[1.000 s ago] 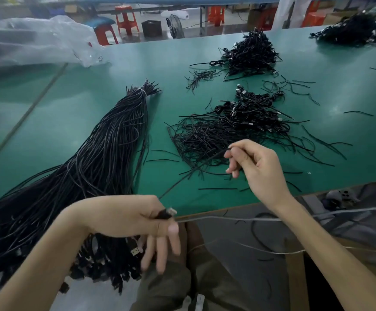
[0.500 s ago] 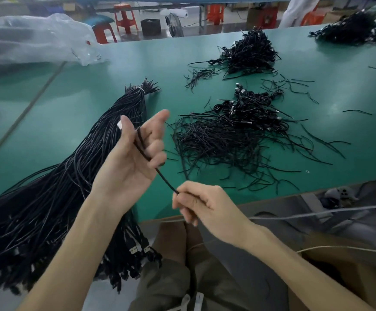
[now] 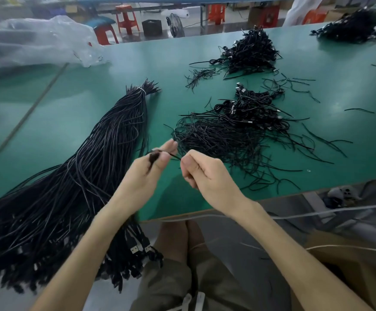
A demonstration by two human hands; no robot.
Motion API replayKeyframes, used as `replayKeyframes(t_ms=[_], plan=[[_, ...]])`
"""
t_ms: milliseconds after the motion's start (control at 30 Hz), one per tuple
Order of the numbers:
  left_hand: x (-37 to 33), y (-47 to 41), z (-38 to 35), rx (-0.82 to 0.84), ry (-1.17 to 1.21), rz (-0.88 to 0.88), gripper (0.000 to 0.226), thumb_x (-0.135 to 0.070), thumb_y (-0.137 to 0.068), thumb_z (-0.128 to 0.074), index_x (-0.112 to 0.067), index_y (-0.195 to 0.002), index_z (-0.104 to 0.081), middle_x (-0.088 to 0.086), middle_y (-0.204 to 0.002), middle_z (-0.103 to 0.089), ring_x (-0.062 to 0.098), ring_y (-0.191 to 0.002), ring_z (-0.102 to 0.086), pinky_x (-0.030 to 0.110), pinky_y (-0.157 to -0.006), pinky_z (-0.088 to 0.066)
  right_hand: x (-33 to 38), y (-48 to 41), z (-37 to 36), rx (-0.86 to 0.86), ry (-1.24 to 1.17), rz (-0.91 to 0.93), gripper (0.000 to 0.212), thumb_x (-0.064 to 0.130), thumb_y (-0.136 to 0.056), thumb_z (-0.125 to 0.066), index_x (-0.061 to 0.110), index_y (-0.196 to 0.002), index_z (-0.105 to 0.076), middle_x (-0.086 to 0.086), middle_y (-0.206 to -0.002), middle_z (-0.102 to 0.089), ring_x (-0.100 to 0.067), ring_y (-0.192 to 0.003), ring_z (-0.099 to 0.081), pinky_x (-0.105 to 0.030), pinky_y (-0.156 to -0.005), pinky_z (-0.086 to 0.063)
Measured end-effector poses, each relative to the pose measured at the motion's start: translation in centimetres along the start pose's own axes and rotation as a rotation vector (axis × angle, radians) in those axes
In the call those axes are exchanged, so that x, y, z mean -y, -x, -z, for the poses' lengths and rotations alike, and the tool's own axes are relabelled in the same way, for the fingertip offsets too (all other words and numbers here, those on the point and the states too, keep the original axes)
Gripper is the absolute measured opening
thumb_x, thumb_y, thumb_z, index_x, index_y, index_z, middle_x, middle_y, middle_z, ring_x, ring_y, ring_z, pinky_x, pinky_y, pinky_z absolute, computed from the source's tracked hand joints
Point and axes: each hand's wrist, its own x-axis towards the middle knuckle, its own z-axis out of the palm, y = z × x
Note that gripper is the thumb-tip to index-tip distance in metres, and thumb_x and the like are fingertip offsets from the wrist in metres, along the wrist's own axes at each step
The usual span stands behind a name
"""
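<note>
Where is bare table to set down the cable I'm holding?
Widest bare green lies left of the cable bundle, up to the plastic bag. A narrow strip runs between the bundle and the tangled wire pile. Right of that, strays and heaps crowd the table.

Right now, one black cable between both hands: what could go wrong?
1. The left hand only pinches the cable at its fingertips; a tug from the right hand could slip it free.
2. Both work close over the loose wire pile; the cable may snag strands.
3. The big bundle overhangs the table edge beside the left forearm; a nudge might drag it off.
</note>
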Motion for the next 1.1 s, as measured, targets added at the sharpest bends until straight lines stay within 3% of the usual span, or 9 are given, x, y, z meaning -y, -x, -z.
replayKeyframes(t_ms=[133, 267, 333, 467, 567, 700, 867, 967, 1100], plan=[[-0.7, -0.5, -0.5, 0.041, 0.766, 0.046, 0.06, -0.049, -0.105, -0.03, -0.008, -0.139, -0.059, 0.004, -0.141, -0.064, 0.018, -0.131, -0.061, 0.026, -0.102, -0.052, -0.3, 0.7, -1.8, 0.062, -0.064, -0.005, 0.042, 0.035, -0.11, -0.041, 0.011, -0.078, -0.051, -0.004, -0.062, -0.048, -0.012, -0.055, -0.041, -0.024, -0.056, -0.036], [-3.0, 0.3, 1.7, 0.15, 1.221, 0.047, 0.059, -0.038, -0.114, -0.025, -0.021, -0.089, -0.075, -0.012, -0.064, -0.061, 0.001, -0.045, -0.05, 0.017, -0.052, -0.043, -1.9, 0.9, -2.2, 0.142, 0.003, -0.1, 0.037, 0.031, -0.11, -0.044, 0.015, -0.078, -0.051, 0.005, -0.064, -0.048, -0.009, -0.058, -0.039, -0.021, -0.061, -0.035], [-3.2, 1.1, 2.7, 0.233, 0.919, 0.043, 0.056, -0.044, -0.113, -0.031, -0.027, -0.071, -0.064, -0.011, -0.047, -0.037, 0.006, -0.038, -0.029, 0.023, -0.043, -0.028, -2.4, 0.5, -1.4, 0.122, 0.035, -0.119, 0.033, 0.02, -0.11, -0.046, 0.014, -0.078, -0.051, 0.007, -0.066, -0.047, -0.009, -0.061, -0.04, -0.022, -0.066, -0.037], [-2.0, 1.5, 1.5, 0.322, -0.391, 0.102, 0.068, -0.074, -0.095, -0.033, -0.025, -0.066, -0.07, -0.002, -0.049, -0.062, 0.011, -0.042, -0.053, 0.02, -0.048, -0.04, -2.5, -0.9, -0.7, 0.126, 0.236, -0.139, 0.027, 0.009, -0.107, -0.045, 0.01, -0.081, -0.05, 0.008, -0.069, -0.051, -0.01, -0.061, -0.04, -0.032, -0.062, -0.036], [-0.5, 1.2, -0.1, 0.082, -0.599, 0.057, 0.067, -0.075, -0.083, -0.027, -0.024, -0.077, -0.07, -0.007, -0.06, -0.065, 0.009, -0.054, -0.059, 0.02, -0.055, -0.04, -1.4, -1.5, -1.2, 0.061, 0.193, -0.092, 0.031, 0.021, -0.11, -0.043, 0.008, -0.084, -0.053, 0.009, -0.07, -0.052, -0.003, -0.057, -0.04, -0.024, -0.059, -0.033], [0.9, 0.9, -0.7, -0.137, -0.196, -0.007, 0.059, -0.059, -0.1, -0.035, -0.013, -0.111, -0.071, -0.015, -0.054, -0.045, -0.001, -0.047, -0.04, 0.01, -0.047, -0.03, 0.0, -1.5, -1.9, -0.056, -0.001, -0.007, 0.032, 0.025, -0.111, -0.042, 0.014, -0.088, -0.062, 0.009, -0.074, -0.055, -0.002, -0.066, -0.05, -0.015, -0.066, -0.04], [-0.9, 0.1, -1.9, -0.065, 0.655, 0.106, 0.059, -0.049, -0.108, -0.031, -0.006, -0.141, -0.056, 0.005, -0.14, -0.065, 0.018, -0.133, -0.058, 0.025, -0.107, -0.048, 0.3, -0.1, -3.9, -0.068, -0.099, -0.005, 0.038, 0.031, -0.11, -0.043, 0.019, -0.075, -0.051, 0.013, -0.064, -0.048, -0.005, -0.058, -0.04, -0.021, -0.059, -0.033], [-2.3, -0.6, -1.2, -0.132, 1.012, 0.179, 0.046, -0.042, -0.11, -0.032, -0.012, -0.118, -0.066, -0.005, -0.108, -0.075, 0.008, -0.1, -0.069, 0.022, -0.078, -0.056, -0.1, 0.0, -4.3, -0.052, -0.035, -0.064, 0.036, 0.028, -0.109, -0.047, 0.016, -0.076, -0.054, 0.012, -0.062, -0.05, -0.006, -0.058, -0.043, -0.019, -0.06, -0.034], [-3.0, -0.3, -0.5, -0.122, 1.16, 0.247, 0.044, -0.04, -0.109, -0.042, -0.024, -0.072, -0.058, -0.011, -0.057, -0.034, 0.008, -0.045, -0.023, 0.023, -0.053, -0.025, -0.6, -0.3, -3.6, 0.012, 0.07, -0.161, 0.03, 0.026, -0.107, -0.052, 0.011, -0.084, -0.061, 0.008, -0.065, -0.051, -0.01, -0.058, -0.042, -0.03, -0.062, -0.037]])
